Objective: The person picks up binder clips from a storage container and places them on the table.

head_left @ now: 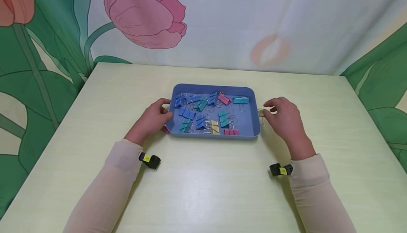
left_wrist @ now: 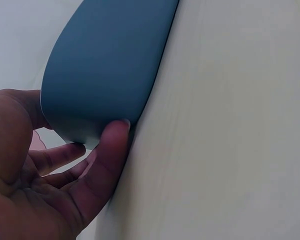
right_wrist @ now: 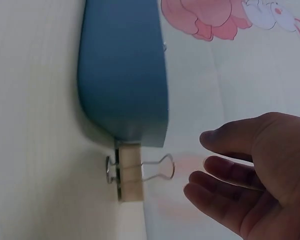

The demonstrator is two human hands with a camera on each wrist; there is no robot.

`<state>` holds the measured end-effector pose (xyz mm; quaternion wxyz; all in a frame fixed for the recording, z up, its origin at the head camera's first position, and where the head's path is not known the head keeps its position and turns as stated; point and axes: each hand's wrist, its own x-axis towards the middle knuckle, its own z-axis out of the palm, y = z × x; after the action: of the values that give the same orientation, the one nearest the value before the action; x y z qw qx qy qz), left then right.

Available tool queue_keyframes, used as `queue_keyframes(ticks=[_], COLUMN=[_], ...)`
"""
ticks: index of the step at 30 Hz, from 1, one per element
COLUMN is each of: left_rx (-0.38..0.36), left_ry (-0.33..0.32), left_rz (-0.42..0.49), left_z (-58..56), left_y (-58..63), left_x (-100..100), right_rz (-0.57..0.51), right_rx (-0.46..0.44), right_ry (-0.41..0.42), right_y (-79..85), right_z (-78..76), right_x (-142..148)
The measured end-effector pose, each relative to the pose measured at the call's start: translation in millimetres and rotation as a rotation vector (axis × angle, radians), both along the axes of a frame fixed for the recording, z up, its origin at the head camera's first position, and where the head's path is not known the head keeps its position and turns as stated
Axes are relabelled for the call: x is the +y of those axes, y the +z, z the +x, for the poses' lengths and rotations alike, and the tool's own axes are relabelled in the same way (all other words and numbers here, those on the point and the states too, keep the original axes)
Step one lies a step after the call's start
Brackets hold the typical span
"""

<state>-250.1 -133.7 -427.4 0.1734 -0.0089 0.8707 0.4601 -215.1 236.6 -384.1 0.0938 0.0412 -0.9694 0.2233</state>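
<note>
A shallow blue tray [head_left: 243, 120] holds several binder clips in blue, teal, pink and yellow. My left hand [head_left: 155, 116] grips its left end, thumb at the rim; in the left wrist view the fingers [left_wrist: 107, 155] bend round the outside of the end wall. Just outside the tray's right end is a pale yellow binder clip [right_wrist: 131, 172], right against the wall, its wire handles spread. My right hand [head_left: 283, 118] is beside this clip. In the right wrist view a gap shows between its loosely bent fingers [right_wrist: 215, 200] and the clip, with nothing held.
The tray stands on a pale wooden table [head_left: 197, 190], near the middle. A curtain [head_left: 222, 21] printed with large flowers and leaves hangs behind the far edge and both sides. Each sleeved wrist wears a small black camera [head_left: 152, 161].
</note>
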Motion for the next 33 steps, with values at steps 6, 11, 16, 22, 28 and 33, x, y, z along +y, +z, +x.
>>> queue_keyframes(ticks=[6, 11, 16, 22, 28, 33], left_rx=[0.008, 0.050, 0.144, 0.275, 0.340, 0.360], left_ry=[0.005, -0.017, -0.053, -0.105, -0.160, -0.168], left_rz=[-0.003, -0.038, -0.167, -0.403, -0.524, -0.558], left_z=[-0.2, 0.3, 2.6, 5.3, 7.0, 8.0], left_y=[1.3, 2.2, 7.0, 13.6, 14.3, 13.7], left_x=[0.9, 1.8, 4.0, 8.7, 10.5, 11.1], right_rz=[-0.060, -0.080, -0.034, -0.008, 0.008, 0.026], right_rx=[-0.024, -0.076, -0.163, -0.225, -0.227, -0.237], right_ry=[0.067, 0.175, 0.265, 0.347, 0.379, 0.396], right_y=[6.5, 6.6, 5.9, 2.6, -5.4, -9.2], right_z=[5.0, 5.6, 3.4, 1.9, -0.8, -2.2], right_x=[-15.8, -29.9, -43.2, -54.5, -60.4, -66.5])
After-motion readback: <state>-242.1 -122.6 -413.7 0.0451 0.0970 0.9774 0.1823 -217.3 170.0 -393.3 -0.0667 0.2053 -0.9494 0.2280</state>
